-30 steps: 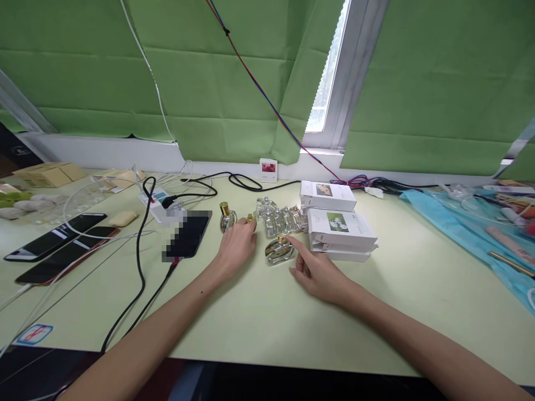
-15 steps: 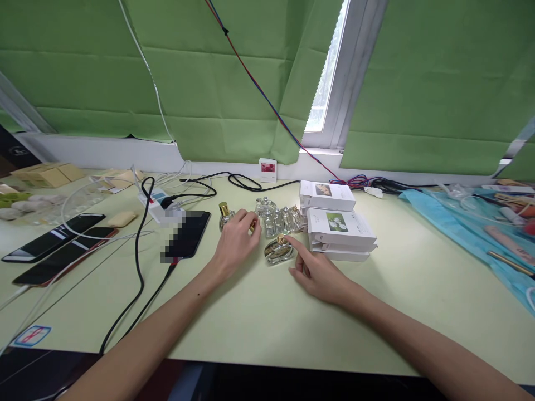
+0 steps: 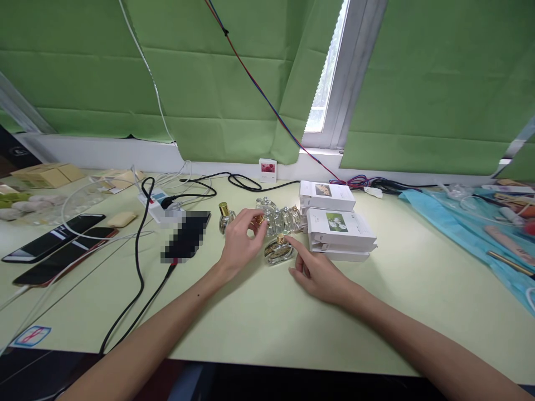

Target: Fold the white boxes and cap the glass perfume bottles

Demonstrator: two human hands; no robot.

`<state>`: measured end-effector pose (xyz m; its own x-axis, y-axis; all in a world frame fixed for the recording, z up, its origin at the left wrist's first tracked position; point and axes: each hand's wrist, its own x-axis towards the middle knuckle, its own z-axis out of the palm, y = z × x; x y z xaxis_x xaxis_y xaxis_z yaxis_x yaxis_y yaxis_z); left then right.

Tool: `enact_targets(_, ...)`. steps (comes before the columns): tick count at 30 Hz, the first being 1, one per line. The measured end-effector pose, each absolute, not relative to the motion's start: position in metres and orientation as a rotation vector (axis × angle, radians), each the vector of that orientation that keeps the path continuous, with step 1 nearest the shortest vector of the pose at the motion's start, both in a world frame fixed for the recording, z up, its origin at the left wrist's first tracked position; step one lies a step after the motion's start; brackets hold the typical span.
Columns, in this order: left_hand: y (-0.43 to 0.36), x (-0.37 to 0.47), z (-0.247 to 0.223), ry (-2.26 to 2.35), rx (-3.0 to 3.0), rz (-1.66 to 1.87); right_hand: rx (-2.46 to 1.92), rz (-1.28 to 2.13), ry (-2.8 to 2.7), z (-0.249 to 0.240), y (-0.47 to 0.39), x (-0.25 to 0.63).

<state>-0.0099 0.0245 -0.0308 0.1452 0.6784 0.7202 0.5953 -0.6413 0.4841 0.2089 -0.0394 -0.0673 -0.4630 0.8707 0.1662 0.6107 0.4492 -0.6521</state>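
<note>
A clear glass perfume bottle (image 3: 279, 253) with a gold neck stands in front of me. The index fingertip of my right hand (image 3: 320, 275) rests against that neck, while its other fingers are loosely curled and the thumb is apart from the glass. Just left of the bottle, my left hand (image 3: 242, 239) pinches a small gold cap (image 3: 259, 219), partly covered by the fingers. Behind my left hand stands another perfume bottle (image 3: 226, 216) with a gold top. Several clear glass bottles (image 3: 284, 219) are bunched together beyond the front bottle.
Stacked white boxes (image 3: 340, 225) with flower pictures flank the bottles on the right. A black phone (image 3: 190, 234), partly pixelated, and a power strip (image 3: 154, 205) with cables lie to the left. Further right is a blue cloth (image 3: 451, 223) carrying mixed items.
My left hand has moved a little to the right, towards the front bottle, with the gold cap between its fingers. My right hand has stayed at the bottle's neck.
</note>
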Motion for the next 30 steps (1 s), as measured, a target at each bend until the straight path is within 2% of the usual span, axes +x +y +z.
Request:
enact_targets(18,0.028,-0.006,-0.033,1.125,1.629,1.487,-1.241,0.721,-2.216,-0.066,-0.039,0.209)
enact_targets(30,0.027,-0.004,-0.038,1.085,1.584,1.566,-1.242,0.714,-2.214,-0.067,-0.039,0.21)
